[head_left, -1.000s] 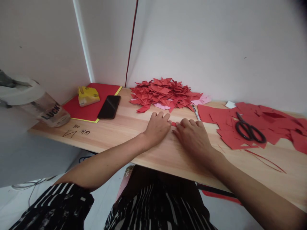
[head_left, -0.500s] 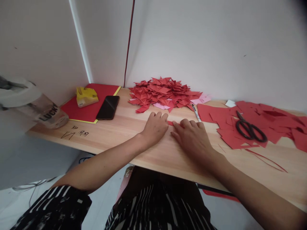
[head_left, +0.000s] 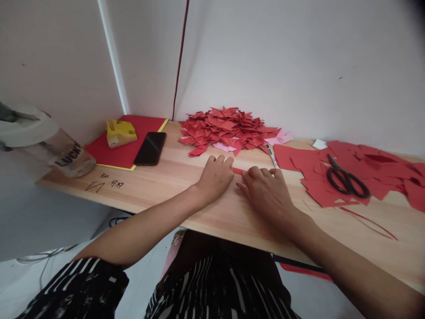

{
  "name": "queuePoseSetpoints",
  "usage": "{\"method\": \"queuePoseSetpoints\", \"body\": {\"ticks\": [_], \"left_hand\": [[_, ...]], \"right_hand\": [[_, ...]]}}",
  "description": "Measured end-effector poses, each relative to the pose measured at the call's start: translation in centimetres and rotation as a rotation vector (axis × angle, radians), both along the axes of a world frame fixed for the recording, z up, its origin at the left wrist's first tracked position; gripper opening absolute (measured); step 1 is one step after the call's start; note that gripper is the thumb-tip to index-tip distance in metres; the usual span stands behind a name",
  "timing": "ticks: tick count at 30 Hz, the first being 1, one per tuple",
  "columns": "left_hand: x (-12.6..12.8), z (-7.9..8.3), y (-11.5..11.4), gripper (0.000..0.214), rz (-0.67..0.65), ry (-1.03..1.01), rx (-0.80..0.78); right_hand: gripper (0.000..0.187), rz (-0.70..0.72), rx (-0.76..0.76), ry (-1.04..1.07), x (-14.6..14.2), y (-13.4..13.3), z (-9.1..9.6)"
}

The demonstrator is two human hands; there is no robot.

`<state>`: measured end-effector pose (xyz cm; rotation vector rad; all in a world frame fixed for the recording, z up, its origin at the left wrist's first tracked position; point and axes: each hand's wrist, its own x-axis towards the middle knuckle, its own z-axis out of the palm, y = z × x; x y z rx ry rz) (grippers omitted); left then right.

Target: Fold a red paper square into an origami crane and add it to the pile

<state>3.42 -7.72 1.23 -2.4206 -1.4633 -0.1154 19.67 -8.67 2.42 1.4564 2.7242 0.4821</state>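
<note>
Two hands lie palm down near the middle of the light wooden tabletop (head_left: 186,177), close to its front edge. Our left hand (head_left: 215,177) has its fingers drawn close together and slightly bent, tips on the wood. Our right hand (head_left: 265,192) is just beside it, with its fingers likewise side by side. Between the two sets of fingertips shows a small red paper piece (head_left: 237,171), touching both hands and mostly covered by them. We cannot tell whether it is pinched or only pressed flat.

Just behind the right fingers lies a white pen (head_left: 271,156). Further back, against the wall, sits a heap of folded red paper triangles (head_left: 229,126), with a few pale pink paper bits (head_left: 282,137) at its right.

Toward the right edge are loose cut red paper sheets (head_left: 315,188), and black-handled scissors (head_left: 347,181) rest on them. A thin red paper strip (head_left: 368,221) lies nearer the front edge.

In the back left corner a flat red sheet (head_left: 133,133) carries a yellow packet (head_left: 121,132), and a black phone (head_left: 151,148) overlaps its right edge. At the left edge a clear plastic container lettered LUCKY (head_left: 68,157) lies on its side.
</note>
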Motion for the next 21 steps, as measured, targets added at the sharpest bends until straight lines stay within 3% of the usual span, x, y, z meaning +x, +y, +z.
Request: {"method": "queuePoseSetpoints", "body": {"ticks": [12, 21], "left_hand": [[0.39, -0.37, -0.47, 0.025, -0.027, -0.06, 0.05], [0.78, -0.22, -0.42, 0.019, -0.03, -0.024, -0.01]], "right_hand": [[0.034, 0.025, 0.025, 0.055, 0.44, 0.06, -0.27], [0.035, -0.012, 0.019, 0.122, 0.13, -0.22, -0.5]]}}
